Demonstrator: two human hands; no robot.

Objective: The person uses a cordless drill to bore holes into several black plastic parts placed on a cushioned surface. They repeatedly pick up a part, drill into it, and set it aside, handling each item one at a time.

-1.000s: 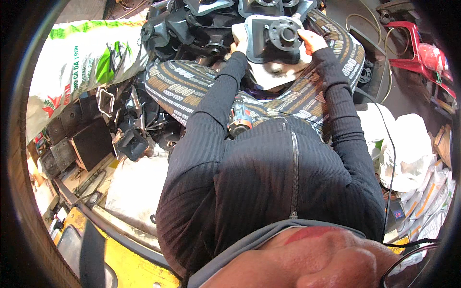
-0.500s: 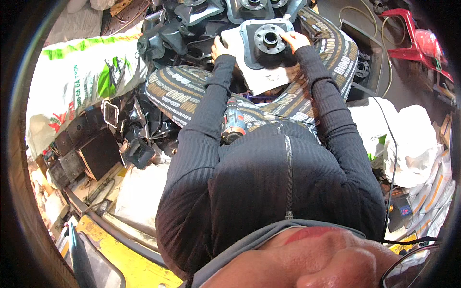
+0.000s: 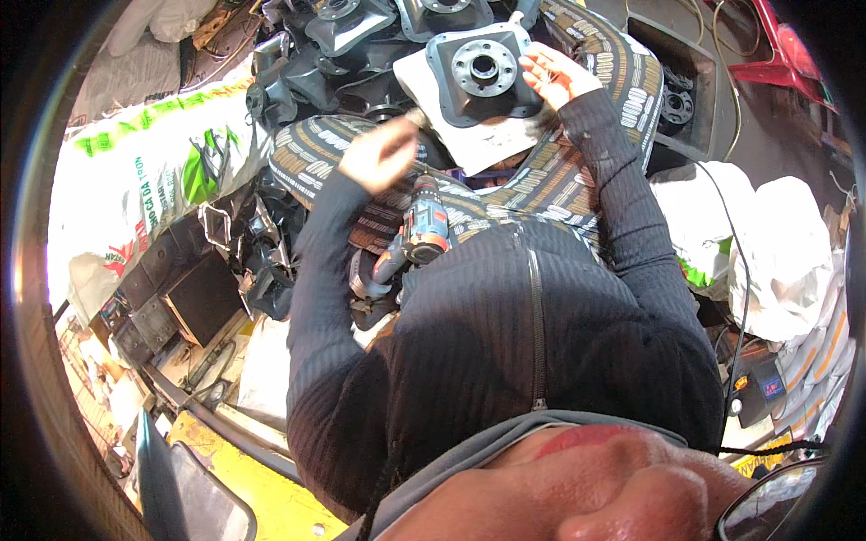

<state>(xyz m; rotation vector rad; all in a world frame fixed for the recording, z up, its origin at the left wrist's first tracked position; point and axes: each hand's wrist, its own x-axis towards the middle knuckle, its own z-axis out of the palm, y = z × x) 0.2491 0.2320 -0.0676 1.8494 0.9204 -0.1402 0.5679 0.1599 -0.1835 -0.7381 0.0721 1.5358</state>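
A grey square metal housing with a round, holed hub (image 3: 451, 104) lies on a white sheet (image 3: 494, 158) over my lap. My right hand (image 3: 564, 77) is at the housing's right edge, palm turned up and fingers partly curled. Small thin things seem to lie in that palm, too small to name. Smeared by motion, my left hand (image 3: 383, 155) is in the air left of the sheet, apart from the housing; its fingers cannot be made out. Below it, a cordless drill (image 3: 426, 221) rests on my lap against my jacket.
Several similar metal housings (image 3: 347, 27) are heaped beyond and to the left. A white and green sack (image 3: 135, 189) lies at the left, white bags (image 3: 780, 261) at the right. A red plastic stool (image 3: 785, 59) stands far right, and a dark cable (image 3: 735, 234) hangs nearby.
My left hand has left the sheet's left edge and come back toward me, near the drill. My right hand has come off the hub and turned its palm up.
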